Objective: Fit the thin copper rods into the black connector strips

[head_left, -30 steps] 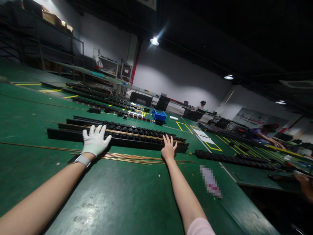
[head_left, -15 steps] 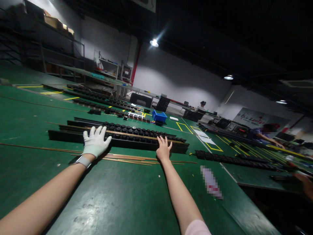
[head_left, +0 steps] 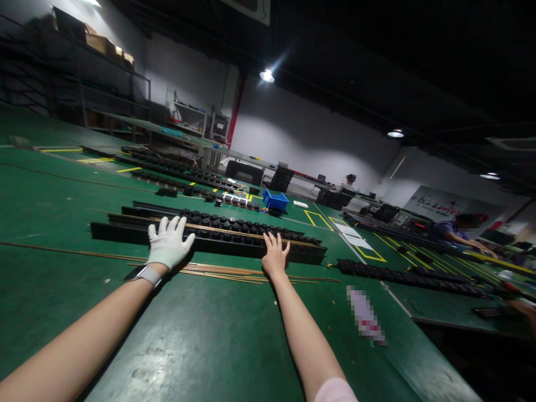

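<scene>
My left hand (head_left: 170, 242), in a white glove, lies with fingers spread over the near wall of a long black channel-shaped rail (head_left: 226, 245). Bare and with its fingers apart, my right hand (head_left: 275, 254) rests against the same rail farther right. Thin brass-coloured rods (head_left: 234, 229) run lengthwise along the top of the rail, passing by the fingers of both hands. Behind them is a row of black knobbly parts (head_left: 247, 224). More loose brass-coloured rods (head_left: 221, 270) lie on the green table just in front of the rail, partly hidden by my wrists.
Farther back on the green table (head_left: 201, 346) are a blue bin (head_left: 275, 200), strips of black modules (head_left: 201, 191) and white paper sheets (head_left: 354, 237). A black segmented strip (head_left: 402, 274) lies to the right. A co-worker (head_left: 456, 231) leans over the table at far right.
My right hand has shifted slightly left along the rail. My left hand stays at about the same place on it, while the whole view has moved a little.
</scene>
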### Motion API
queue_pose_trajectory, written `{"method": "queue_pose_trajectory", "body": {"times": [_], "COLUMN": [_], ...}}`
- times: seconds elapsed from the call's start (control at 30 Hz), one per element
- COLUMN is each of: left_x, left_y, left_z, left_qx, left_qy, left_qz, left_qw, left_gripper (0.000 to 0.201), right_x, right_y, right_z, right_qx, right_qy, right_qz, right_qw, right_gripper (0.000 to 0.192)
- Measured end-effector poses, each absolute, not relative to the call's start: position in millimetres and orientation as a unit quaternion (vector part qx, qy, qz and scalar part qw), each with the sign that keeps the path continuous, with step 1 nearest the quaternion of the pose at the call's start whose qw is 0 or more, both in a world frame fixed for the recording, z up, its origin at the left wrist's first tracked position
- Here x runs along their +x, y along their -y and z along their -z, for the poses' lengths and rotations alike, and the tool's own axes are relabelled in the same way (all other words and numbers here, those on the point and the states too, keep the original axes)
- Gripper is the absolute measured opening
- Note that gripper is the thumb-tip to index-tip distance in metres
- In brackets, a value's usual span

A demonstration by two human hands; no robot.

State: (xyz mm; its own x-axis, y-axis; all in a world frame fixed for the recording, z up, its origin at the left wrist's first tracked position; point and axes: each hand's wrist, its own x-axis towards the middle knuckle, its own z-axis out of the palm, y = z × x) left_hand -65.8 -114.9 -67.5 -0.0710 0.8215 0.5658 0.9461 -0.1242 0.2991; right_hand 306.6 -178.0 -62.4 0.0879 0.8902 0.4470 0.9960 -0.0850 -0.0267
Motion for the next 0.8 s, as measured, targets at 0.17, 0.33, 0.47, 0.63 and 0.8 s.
{"method": "queue_pose_trajectory", "body": {"times": [0.17, 0.33, 0.47, 0.63, 0.8], "left_x": [-66, -67, -66, -66, -66], "left_y": [115, 112, 112, 115, 117], "left_z": [68, 70, 71, 71, 69], "left_qx": [-0.673, -0.678, -0.673, -0.674, -0.674], "left_qy": [0.656, 0.651, 0.657, 0.658, 0.657], "left_qz": [0.329, 0.328, 0.323, 0.317, 0.32], "left_qw": [0.087, 0.094, 0.104, 0.111, 0.109], "left_gripper": [0.079, 0.081, 0.079, 0.078, 0.078], "right_x": [304, 286, 272, 269, 268], "right_y": [179, 176, 172, 172, 175], "right_z": [60, 57, 59, 61, 59], "right_qx": [-0.722, -0.703, -0.697, -0.701, -0.699], "right_qy": [0.652, 0.668, 0.676, 0.671, 0.671], "right_qz": [0.162, 0.17, 0.151, 0.139, 0.139], "right_qw": [0.166, 0.177, 0.185, 0.198, 0.205], "right_gripper": [0.099, 0.101, 0.095, 0.091, 0.094]}}
